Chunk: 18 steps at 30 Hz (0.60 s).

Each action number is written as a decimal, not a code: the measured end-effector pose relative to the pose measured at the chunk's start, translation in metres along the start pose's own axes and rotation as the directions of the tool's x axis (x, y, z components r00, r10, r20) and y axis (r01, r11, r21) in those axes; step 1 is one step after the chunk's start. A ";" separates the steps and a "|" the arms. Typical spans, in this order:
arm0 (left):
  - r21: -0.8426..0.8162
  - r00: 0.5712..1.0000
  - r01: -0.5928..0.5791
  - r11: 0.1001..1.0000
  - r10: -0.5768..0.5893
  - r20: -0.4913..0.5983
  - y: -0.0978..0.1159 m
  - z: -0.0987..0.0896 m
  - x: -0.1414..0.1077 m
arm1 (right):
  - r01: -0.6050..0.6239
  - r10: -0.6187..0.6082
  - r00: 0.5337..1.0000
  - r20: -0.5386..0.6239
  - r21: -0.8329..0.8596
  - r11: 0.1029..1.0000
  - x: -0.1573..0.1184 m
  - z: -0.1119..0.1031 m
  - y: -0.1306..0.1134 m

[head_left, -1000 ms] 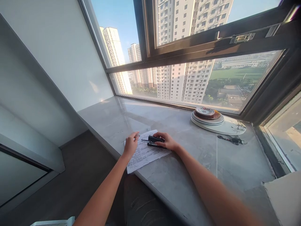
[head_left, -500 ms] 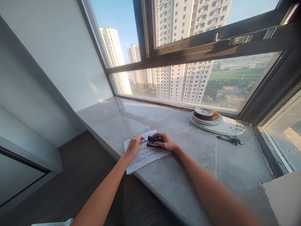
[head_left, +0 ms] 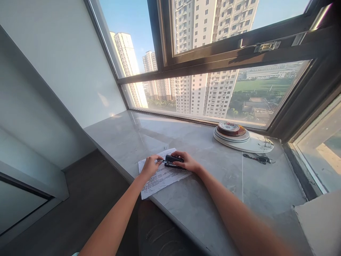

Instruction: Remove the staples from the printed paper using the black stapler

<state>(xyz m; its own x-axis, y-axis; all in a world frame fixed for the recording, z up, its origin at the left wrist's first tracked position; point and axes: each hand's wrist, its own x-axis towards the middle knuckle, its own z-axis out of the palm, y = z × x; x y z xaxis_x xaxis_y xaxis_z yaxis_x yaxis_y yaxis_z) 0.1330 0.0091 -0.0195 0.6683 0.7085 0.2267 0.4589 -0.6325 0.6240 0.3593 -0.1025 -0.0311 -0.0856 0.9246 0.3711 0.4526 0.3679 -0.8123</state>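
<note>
Hands: two in view. Fingers of the left hand (head_left: 150,166) nearly closed, thumb and forefinger tips together at the outer end of one slim metal strip (head_left: 164,161); whether they grip it cannot be told. Fingers of the right hand (head_left: 189,163) curled around one black stapler (head_left: 171,158), partly open to its width and holding it from the right.

Stapler: one, lying over the printed paper, upper arm and base apart at the left end, the metal strip projecting there toward the left hand.

Paper (head_left: 162,179): one visible top sheet, number of layers not determinable. Handwritten marks near its lower left corner; that corner overhangs the front edge of the grey ledge (head_left: 207,202).

Dishes: one stack (head_left: 231,135) near the window, right of the hands. Topmost, one small patterned dish on one brown dish; below, several pale plates, exact count not possible; at the bottom, one oval white platter (head_left: 262,145) extending right.

Keys: one bunch (head_left: 260,159) just beside the platter on its near side; individual pieces too small to count.

Window frame (head_left: 207,67): one metal latch (head_left: 267,46) on it. Beyond the glass, at least three towers and one green field.
</note>
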 end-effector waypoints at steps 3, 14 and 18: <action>-0.014 1.000 0.006 1.000 -0.006 0.007 -0.003 -0.001 0.000 | 0.000 0.000 1.000 0.000 -0.008 1.000 0.000 0.000 -0.001; -0.144 0.992 0.117 0.983 -0.122 -0.026 0.017 0.000 -0.026 | 0.004 -0.004 1.000 -0.009 -0.011 1.000 0.000 0.001 -0.001; -0.272 0.995 0.091 0.958 -0.098 -0.012 0.034 0.018 -0.025 | 0.019 -0.019 0.999 0.027 -0.020 1.000 -0.001 0.003 -0.004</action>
<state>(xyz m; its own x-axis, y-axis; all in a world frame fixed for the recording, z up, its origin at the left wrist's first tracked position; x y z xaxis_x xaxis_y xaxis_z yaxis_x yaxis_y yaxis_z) 0.1425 -0.0353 -0.0172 0.6134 0.7705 0.1731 0.3411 -0.4562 0.8219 0.3549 -0.1048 -0.0299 -0.1182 0.9199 0.3740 0.4682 0.3838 -0.7959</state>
